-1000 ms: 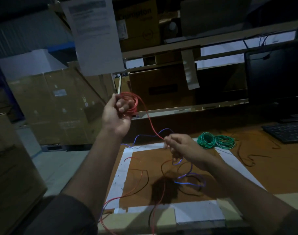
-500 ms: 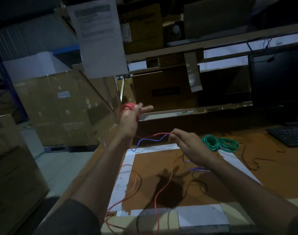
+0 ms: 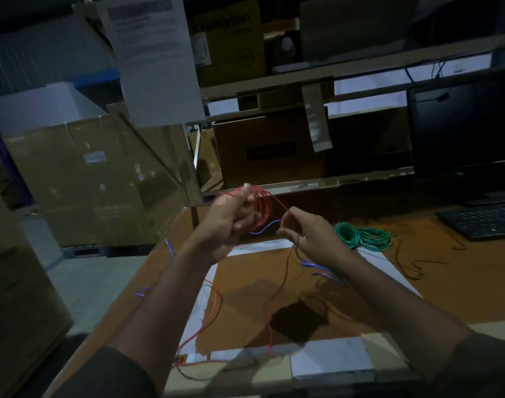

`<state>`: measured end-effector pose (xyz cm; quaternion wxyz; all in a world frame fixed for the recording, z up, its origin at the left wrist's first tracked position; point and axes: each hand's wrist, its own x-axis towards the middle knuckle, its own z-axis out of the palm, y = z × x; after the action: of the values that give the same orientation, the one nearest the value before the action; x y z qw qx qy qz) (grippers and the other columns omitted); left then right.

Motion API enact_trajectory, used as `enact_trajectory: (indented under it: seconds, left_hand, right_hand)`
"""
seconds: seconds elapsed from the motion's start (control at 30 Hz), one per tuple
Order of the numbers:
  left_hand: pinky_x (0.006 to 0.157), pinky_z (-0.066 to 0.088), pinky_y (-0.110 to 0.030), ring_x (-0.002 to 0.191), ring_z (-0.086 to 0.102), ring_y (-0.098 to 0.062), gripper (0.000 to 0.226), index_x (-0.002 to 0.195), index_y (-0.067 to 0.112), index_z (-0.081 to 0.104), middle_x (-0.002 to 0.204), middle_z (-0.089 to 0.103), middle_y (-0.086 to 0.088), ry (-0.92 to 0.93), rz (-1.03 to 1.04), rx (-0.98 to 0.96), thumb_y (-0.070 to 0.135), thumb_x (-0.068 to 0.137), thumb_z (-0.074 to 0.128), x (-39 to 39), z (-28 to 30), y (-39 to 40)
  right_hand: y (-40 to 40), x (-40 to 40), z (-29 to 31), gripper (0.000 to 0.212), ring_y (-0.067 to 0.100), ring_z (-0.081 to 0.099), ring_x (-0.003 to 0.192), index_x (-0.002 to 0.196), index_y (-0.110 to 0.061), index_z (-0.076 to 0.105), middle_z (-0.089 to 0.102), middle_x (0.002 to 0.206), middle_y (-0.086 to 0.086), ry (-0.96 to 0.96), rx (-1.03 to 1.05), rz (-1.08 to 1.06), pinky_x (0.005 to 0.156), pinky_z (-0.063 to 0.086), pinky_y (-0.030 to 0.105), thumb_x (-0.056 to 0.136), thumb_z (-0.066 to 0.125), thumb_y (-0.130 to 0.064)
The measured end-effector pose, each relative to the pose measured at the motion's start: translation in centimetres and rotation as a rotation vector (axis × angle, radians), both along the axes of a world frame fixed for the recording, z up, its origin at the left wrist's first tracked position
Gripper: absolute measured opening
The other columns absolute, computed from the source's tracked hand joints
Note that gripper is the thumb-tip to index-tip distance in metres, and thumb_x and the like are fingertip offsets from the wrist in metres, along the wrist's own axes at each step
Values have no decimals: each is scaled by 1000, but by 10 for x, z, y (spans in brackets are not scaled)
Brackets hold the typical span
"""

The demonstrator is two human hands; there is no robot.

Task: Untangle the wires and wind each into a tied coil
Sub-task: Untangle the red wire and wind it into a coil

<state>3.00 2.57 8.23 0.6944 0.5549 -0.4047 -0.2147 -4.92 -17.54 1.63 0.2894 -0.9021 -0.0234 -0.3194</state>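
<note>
Two hands: both gripping red wire (image 3: 277, 291).
Left hand (image 3: 231, 218): closed round red coil (image 3: 261, 208), anchoring loops.
Right hand (image 3: 308, 235): pinches strand, feeding.
Green coil (image 3: 360, 236): far right on bench (image 3: 446, 277), set aside.

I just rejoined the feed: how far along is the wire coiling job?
Done, it seems: the green wire lies coiled on the table; a tie is not visible. In hand: the left hand holds the red coil while the right hand feeds its strand, with red slack trailing down to the table's front edge. Left: the blue wire and a dark wire lie loose.
</note>
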Motion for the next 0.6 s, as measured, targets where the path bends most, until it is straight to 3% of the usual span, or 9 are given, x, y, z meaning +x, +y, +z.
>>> enact_trajectory:
  seconds: [0.1,0.2,0.27,0.37,0.47,0.53,0.6]
  left_hand:
    - [80,33,-27,42,31,-2,35,81,20,63,56,33,11,143,-73,-288,33,110,46,-1,30,2]
    - [82,46,-22,43,34,-2,35,82,18,61,57,37,9,196,-104,-504,30,110,44,1,66,15]
    - [79,49,-23,43,35,-3,37,82,16,61,56,38,8,238,-140,-569,29,111,42,5,82,22]
    - [76,51,-24,42,37,-5,41,79,12,61,53,39,6,336,-172,-704,27,112,41,15,91,32]
    - [72,52,-25,42,38,-6,43,78,10,63,53,39,5,384,-131,-801,27,111,41,19,96,42]
    - [71,51,-24,42,36,-5,44,76,11,63,53,38,6,374,-61,-795,27,111,42,18,94,43]
    - [70,50,-22,42,34,-4,45,74,13,62,53,36,7,362,23,-768,28,111,41,18,88,39]
  right_hand:
    - [-7,0,-14,21,8,63,87,101,-28,57,66,93,-12,86,-59,-44,73,52,30,91,75,-27]
    - [-18,-1,-37,20,12,64,78,94,-33,57,65,86,-8,177,23,-74,71,56,40,95,64,-14]
    - [-21,-2,-52,15,16,65,78,102,-37,53,65,88,-7,196,24,-88,72,57,47,99,59,-23]
    - [-28,-2,-62,15,20,65,93,112,-31,55,66,102,-3,310,-13,-129,80,56,45,99,61,-36]
    - [-35,-6,-60,26,26,63,88,105,-26,58,65,98,5,373,-40,-228,73,53,41,102,51,-50]
    - [-36,-7,-57,34,24,59,85,97,-37,55,59,91,1,296,-59,-208,71,50,42,100,37,-65]
    - [-33,-6,-48,28,19,47,95,102,-41,60,49,98,-2,195,-106,-242,78,43,39,104,37,-58]
